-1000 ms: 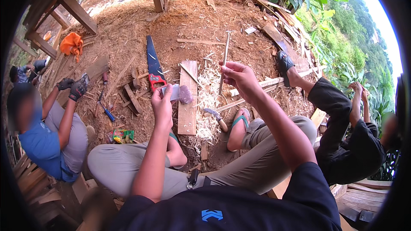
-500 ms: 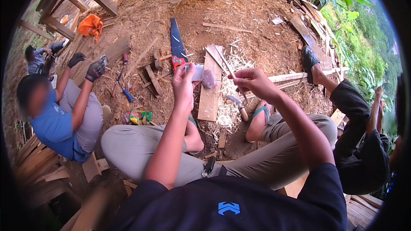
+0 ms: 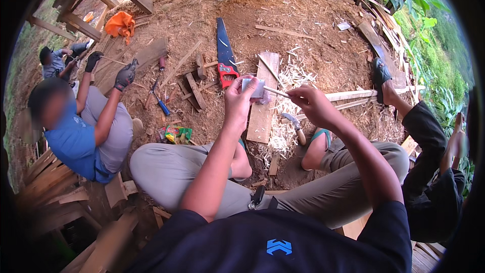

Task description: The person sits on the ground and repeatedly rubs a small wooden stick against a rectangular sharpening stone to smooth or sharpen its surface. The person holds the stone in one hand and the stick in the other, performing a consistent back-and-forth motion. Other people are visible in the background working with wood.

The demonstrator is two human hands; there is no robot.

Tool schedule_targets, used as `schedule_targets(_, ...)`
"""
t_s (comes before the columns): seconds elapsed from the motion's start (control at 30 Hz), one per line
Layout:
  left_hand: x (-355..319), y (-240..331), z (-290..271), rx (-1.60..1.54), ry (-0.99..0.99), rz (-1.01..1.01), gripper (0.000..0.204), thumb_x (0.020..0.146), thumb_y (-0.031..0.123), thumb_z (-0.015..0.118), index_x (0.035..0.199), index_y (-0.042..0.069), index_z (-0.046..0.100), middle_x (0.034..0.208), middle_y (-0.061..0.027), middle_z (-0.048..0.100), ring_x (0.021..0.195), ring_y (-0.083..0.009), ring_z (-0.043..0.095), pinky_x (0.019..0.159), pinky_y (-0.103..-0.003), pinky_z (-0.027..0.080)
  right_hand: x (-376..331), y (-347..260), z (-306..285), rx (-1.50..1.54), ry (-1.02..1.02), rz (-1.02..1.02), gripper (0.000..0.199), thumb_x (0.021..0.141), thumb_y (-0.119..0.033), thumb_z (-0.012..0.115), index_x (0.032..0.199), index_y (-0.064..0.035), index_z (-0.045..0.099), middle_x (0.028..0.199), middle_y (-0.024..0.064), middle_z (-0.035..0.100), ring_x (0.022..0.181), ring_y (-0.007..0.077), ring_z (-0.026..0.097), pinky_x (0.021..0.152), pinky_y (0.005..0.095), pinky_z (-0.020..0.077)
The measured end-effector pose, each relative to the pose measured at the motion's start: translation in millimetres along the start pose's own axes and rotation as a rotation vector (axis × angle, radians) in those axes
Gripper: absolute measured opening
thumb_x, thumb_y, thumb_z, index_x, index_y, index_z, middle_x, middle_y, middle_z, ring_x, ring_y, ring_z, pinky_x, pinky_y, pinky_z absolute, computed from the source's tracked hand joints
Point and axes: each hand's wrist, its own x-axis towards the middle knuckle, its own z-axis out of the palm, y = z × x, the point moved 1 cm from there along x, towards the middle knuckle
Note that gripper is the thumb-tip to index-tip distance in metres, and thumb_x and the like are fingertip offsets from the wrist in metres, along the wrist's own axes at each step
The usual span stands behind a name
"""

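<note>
A small greyish-white sheet [image 3: 254,89], perhaps folded sandpaper, is pinched between the thumb and fingers of my left hand [image 3: 236,102]. My right hand [image 3: 314,105] is closed on the near end of a thin wooden stick [image 3: 277,92]. The stick's far end meets the sheet's right edge; whether the sheet wraps round it I cannot tell. Below lies a flat wooden board [image 3: 259,124], with a pale purple piece [image 3: 264,99] partly hidden behind the sheet and stick. Another thin stick [image 3: 269,69] rests on the board's far part.
Beyond my hands lies a red-handled handsaw [image 3: 225,48]. A curved knife [image 3: 298,129] sits by my right foot among wood shavings [image 3: 298,78]. At left, a gloved co-worker [image 3: 86,136] holds a stick. Another person's sandalled foot [image 3: 382,78] is at right, near long wood strips [image 3: 353,94].
My right hand has turned the stick from slanting up and away to pointing left, and its end has come to the sheet in my left hand. The whole view has shifted slightly.
</note>
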Motion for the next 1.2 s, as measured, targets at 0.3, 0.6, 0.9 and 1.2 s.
schedule_targets(0.3, -12.9, -3.5, 8.3, 0.159, -0.139, -0.008, 0.020, 0.086, 0.018, 0.073, 0.099, 0.003, 0.069, 0.088, -0.0041, 0.069, 0.079, -0.0085, 0.064, 0.074, -0.025, 0.052, -7.1, -25.9, -4.7, -0.184, 0.246, -0.328, 0.019, 0.081, -0.001, 0.068, 0.099, -0.0045, 0.065, 0.092, 0.0129, 0.059, 0.079, 0.0289, 0.065, 0.069, 0.0377, 0.0524)
schedule_targets(0.6, -13.1, 11.6, 5.1, 0.166, -0.154, 0.029, 0.014, 0.085, 0.015, 0.074, 0.092, 0.004, 0.069, 0.083, -0.0025, 0.068, 0.075, -0.0071, 0.061, 0.069, -0.024, 0.048, -2.6, -26.8, -5.5, -0.074, 0.056, -0.135, 0.011, 0.087, -0.002, 0.064, 0.098, 0.0019, 0.064, 0.081, 0.0129, 0.068, 0.075, 0.0223, 0.067, 0.066, 0.0320, 0.0504)
schedule_targets(0.9, -13.3, 30.2, 2.6, 0.340, -0.376, 0.104, 0.016, 0.084, 0.016, 0.075, 0.089, 0.004, 0.066, 0.078, -0.0009, 0.066, 0.069, -0.0054, 0.056, 0.061, -0.023, 0.044, -5.7, -14.5, -8.4, 0.537, -0.288, 0.231, 0.018, 0.092, -0.019, 0.063, 0.092, -0.0033, 0.055, 0.065, -0.0032, 0.047, 0.056, 0.0068, 0.043, 0.050, 0.0237, 0.0319)
schedule_targets(1.2, -12.7, 5.7, 3.0, 0.091, -0.146, -0.047, 0.014, 0.088, 0.016, 0.071, 0.089, 0.003, 0.065, 0.081, -0.0028, 0.066, 0.071, -0.0076, 0.059, 0.066, -0.025, 0.047, -10.2, -15.0, 22.1, -0.432, 0.258, -0.380, 0.018, 0.089, -0.001, 0.058, 0.106, 0.0000, 0.060, 0.088, 0.0159, 0.064, 0.077, 0.0338, 0.065, 0.064, 0.0416, 0.0513)
